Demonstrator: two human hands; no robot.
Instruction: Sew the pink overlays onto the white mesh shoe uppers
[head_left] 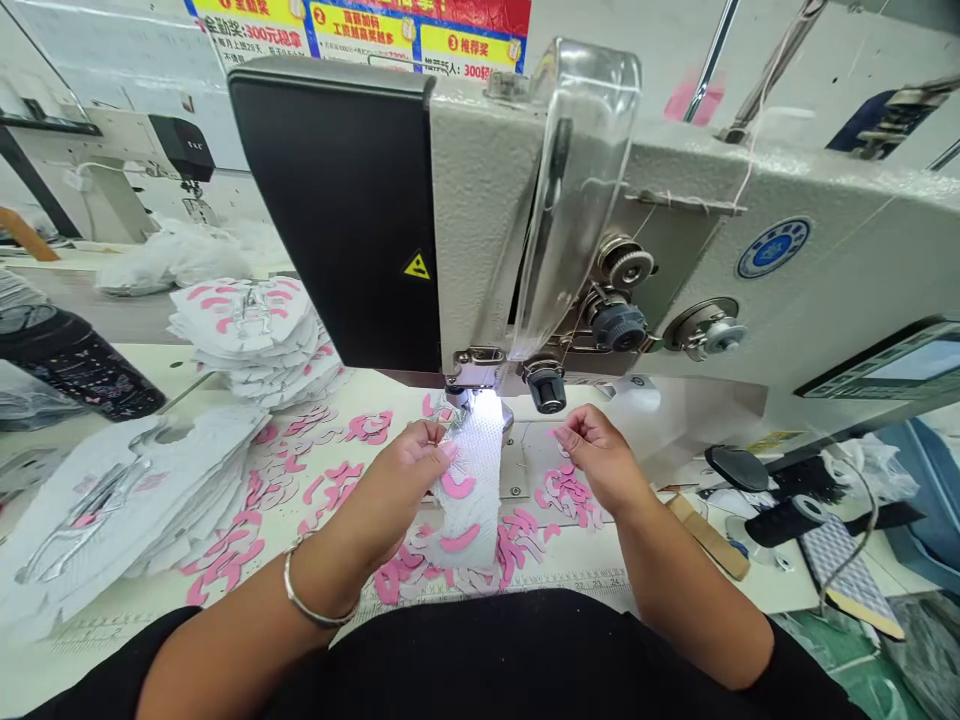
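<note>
Under the lit needle area of the sewing machine [469,392] lies a white mesh fabric piece [472,510] with pink curved patches on it. My left hand [412,470] pinches its left edge between thumb and fingers, close to the needle. To the right of the fabric, my right hand [596,450] is closed in a pinch on a small pink piece [559,434], mostly covered by the fingertips. Loose pink pieces [566,495] lie just below my right hand, and more are scattered below and left of the fabric.
Stacks of white fabric pieces [251,330] and larger white panels [127,490] stand at the left, near a dark bottle [79,360]. A black thread spool [787,520], a brown strip [709,537] and a blue bin [926,490] are at the right. Another sewing machine [127,150] stands behind.
</note>
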